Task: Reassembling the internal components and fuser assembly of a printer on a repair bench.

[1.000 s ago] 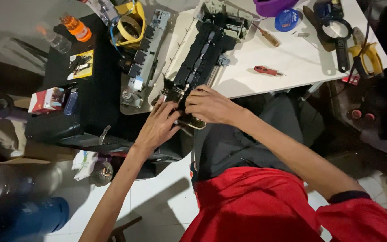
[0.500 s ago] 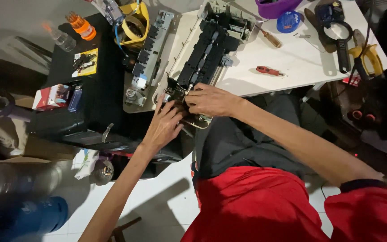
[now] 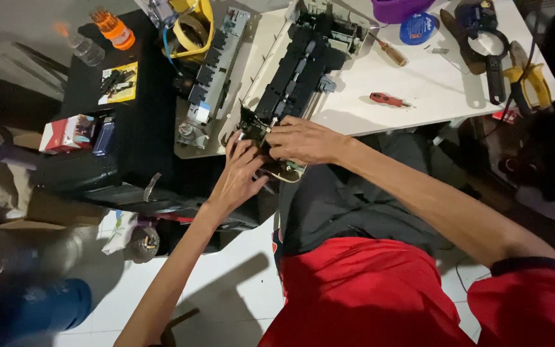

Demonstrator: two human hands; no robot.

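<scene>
**Black mechanism assembly worked at its near end by both hands**

The black mechanism assembly (image 3: 297, 71) lies diagonally across the white table (image 3: 431, 83), running from the upper centre of the frame down to the table's near edge at the centre. I see both of my hands on its lower end. My left hand (image 3: 239, 177) comes up from the lower left, fingers bent and pressed against the end of the assembly; I cannot tell whether they pinch a part or only brace it. My right hand (image 3: 303, 140) reaches in from the right, its fingers curled down over the same end, closed around the frame there, touching the left fingertips.

Just left of the assembly sits a grey strip of parts (image 3: 210, 71), and above it a yellow tape roll (image 3: 194, 26). A red-handled screwdriver (image 3: 387, 99) lies on the table right of the assembly, well clear of my hands. Further right are yellow-handled pliers (image 3: 531, 80), and a purple bowl (image 3: 396, 8) at the top edge. An orange-capped bottle (image 3: 114, 27) stands at the upper left on a black surface (image 3: 139, 128).
</scene>
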